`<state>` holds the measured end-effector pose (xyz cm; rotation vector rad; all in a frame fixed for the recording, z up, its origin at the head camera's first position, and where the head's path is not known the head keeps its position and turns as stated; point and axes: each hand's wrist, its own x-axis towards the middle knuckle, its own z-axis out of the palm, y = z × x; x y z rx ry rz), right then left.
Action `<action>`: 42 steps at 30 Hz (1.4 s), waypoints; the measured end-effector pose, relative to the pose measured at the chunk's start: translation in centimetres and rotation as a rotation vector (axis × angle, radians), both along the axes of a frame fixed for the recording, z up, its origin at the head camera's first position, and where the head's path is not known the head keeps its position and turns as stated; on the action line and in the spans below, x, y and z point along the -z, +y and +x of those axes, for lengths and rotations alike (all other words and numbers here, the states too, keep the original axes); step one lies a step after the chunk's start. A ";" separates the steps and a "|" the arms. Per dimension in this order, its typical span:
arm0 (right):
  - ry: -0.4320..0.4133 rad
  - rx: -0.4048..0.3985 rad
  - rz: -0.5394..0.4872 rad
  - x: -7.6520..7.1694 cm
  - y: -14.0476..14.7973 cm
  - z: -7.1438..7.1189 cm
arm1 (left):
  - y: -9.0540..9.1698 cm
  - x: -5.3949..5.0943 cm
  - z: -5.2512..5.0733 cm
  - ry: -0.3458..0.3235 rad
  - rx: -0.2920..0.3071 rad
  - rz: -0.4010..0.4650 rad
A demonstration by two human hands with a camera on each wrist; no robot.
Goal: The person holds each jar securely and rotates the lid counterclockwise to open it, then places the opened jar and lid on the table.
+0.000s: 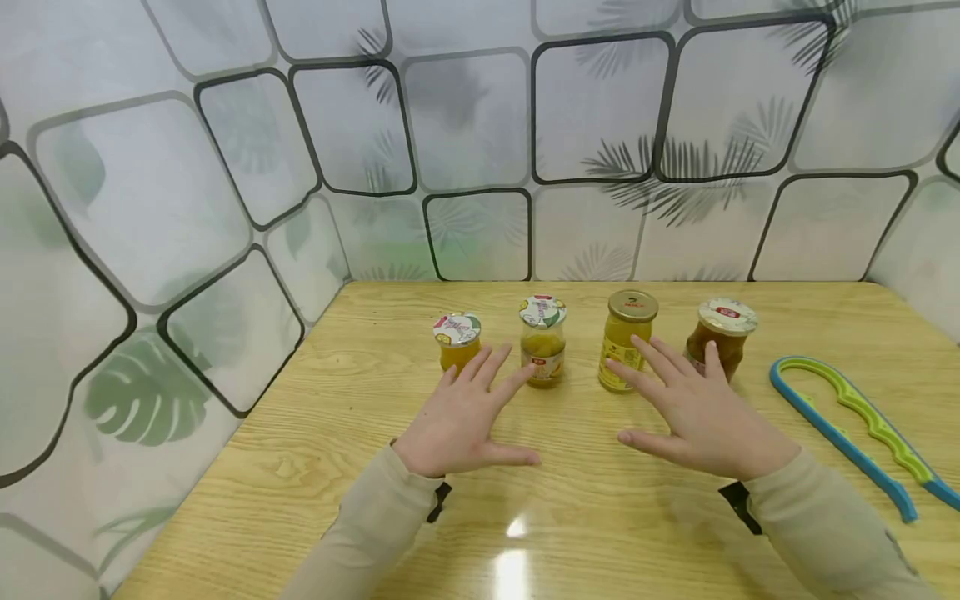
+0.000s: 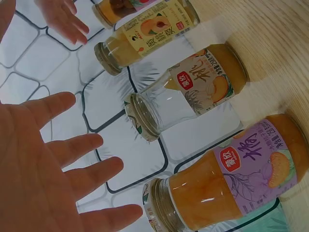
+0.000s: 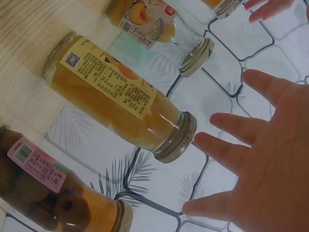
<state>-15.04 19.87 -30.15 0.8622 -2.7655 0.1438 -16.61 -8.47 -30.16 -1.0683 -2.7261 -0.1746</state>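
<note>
My left hand (image 1: 462, 417) hovers with spread fingers in front of the two left jars and holds nothing. The jar with a purple mandarin label (image 2: 258, 166) is nearest it, full of orange fruit. Beside that stands a partly filled peach jar (image 2: 207, 79) with a patterned lid. My right hand (image 1: 697, 417), fingers also spread and holding nothing, is before the two right jars. These are a tall yellow-labelled jar (image 3: 116, 96) with a gold lid and a dark fruit jar (image 3: 46, 188) with a pink label. All the jars stand upright in a row.
A blue and green curved plastic jar opener (image 1: 832, 417) lies on the wooden table (image 1: 300, 467), right of the right hand. Behind the table and along its left side rises a pale patterned wall covering (image 1: 472, 117). Light reflects off the table between the forearms.
</note>
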 end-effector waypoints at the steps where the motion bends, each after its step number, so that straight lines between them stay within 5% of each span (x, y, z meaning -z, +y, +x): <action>1: 0.008 0.000 -0.003 0.0 0.0 0.0 | 0.0 0.0 0.0 0.004 0.002 -0.004; 23: 0.170 -0.083 -0.069 -0.3 0.5 -0.7 | -0.3 -0.2 -0.1 0.044 0.014 0.011; 37: 0.076 0.057 -0.051 -0.6 1.9 -1.0 | -1.2 -0.4 -1.0 0.065 -0.092 0.029; 42: 0.050 0.116 -0.055 -0.9 2.7 -1.1 | -1.8 -0.3 -1.6 0.120 -0.122 0.070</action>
